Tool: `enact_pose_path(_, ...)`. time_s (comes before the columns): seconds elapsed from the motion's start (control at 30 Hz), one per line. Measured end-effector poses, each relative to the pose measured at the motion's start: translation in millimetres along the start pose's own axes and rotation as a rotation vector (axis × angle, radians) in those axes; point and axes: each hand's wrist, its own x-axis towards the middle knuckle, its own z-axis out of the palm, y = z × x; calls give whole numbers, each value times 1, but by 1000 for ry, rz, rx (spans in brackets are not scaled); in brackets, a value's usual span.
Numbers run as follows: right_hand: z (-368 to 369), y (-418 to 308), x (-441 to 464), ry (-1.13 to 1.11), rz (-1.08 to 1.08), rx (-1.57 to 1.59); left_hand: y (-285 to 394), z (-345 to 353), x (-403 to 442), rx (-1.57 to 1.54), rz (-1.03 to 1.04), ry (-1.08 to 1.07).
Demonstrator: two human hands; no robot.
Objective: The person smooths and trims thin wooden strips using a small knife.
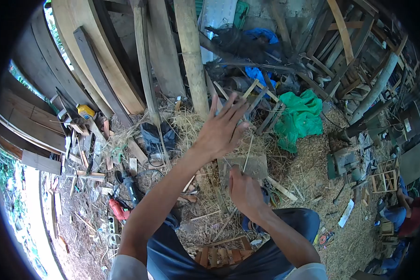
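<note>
My left hand (222,127) is raised in the middle of the view, above a wooden block, with its fingers spread and nothing visible held in it. Lower and to the right, my right hand (246,193) is closed in a fist over the near side of the block (255,167). A thin blade or rod (227,162) shows at the top of that fist, pointing up and left; its handle is hidden in the fingers. A thin pale strip (248,154) stands upright between the two hands.
A red power tool (119,208) and a dark grinder (129,186) lie on the left. Green plastic (299,119) lies at the right. Boards (93,51) lean behind. Another person (406,214) sits at the far right. Wood scraps and shavings cover the ground.
</note>
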Motion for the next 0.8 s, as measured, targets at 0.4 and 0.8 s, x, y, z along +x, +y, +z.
enact_pose_path(0.4,9,10,0,50,-9,95,9,12,5,-38,70,-199)
enact_pose_path(0.8,11,6,-2,17,13,156,20,6,6,-73,208,-113)
